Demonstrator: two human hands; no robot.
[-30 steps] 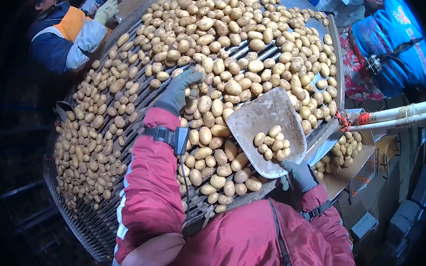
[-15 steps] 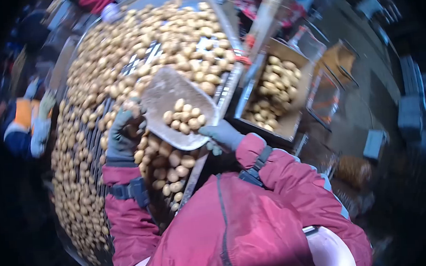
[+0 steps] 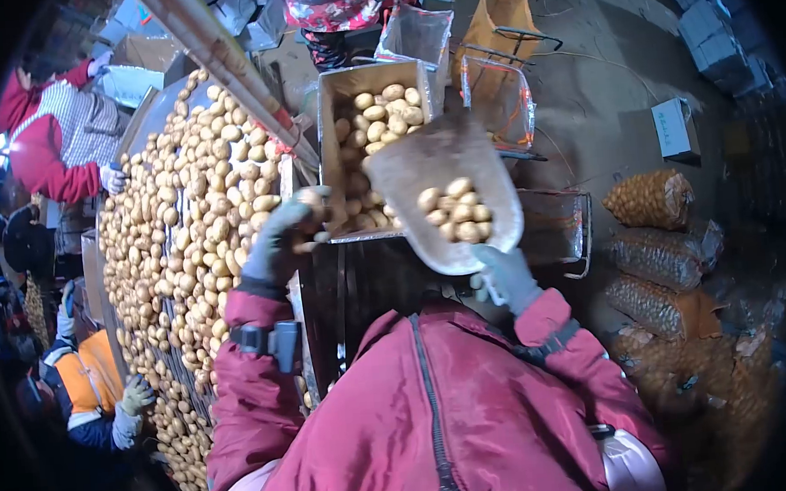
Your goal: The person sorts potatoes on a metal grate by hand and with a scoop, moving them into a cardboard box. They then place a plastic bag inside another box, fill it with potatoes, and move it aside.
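Observation:
My right hand (image 3: 506, 279) is closed round the handle end of a wide, worn metal scoop (image 3: 407, 174). Several potatoes (image 3: 456, 213) lie together in the scoop's lower part, and its far end overlaps the right side of a cardboard box (image 3: 329, 114) of potatoes. At the box's near left corner, my left hand (image 3: 278, 243) has its gloved fingers curled round what looks like a potato (image 3: 315, 202), partly hidden by the glove.
A sorting table spread with potatoes (image 3: 196, 226) runs along my left, where two co-workers (image 3: 71, 139) stand. Another person (image 3: 352, 9) is beyond the box. Wire-framed bag holders (image 3: 496, 91) stand at the right, above filled sacks (image 3: 647, 201). A slanted post (image 3: 225, 67) rises beside the box.
My view has turned to the right. The scoop with its potatoes has moved from over the sorting table to the cardboard box. My left hand has come to the box's corner.

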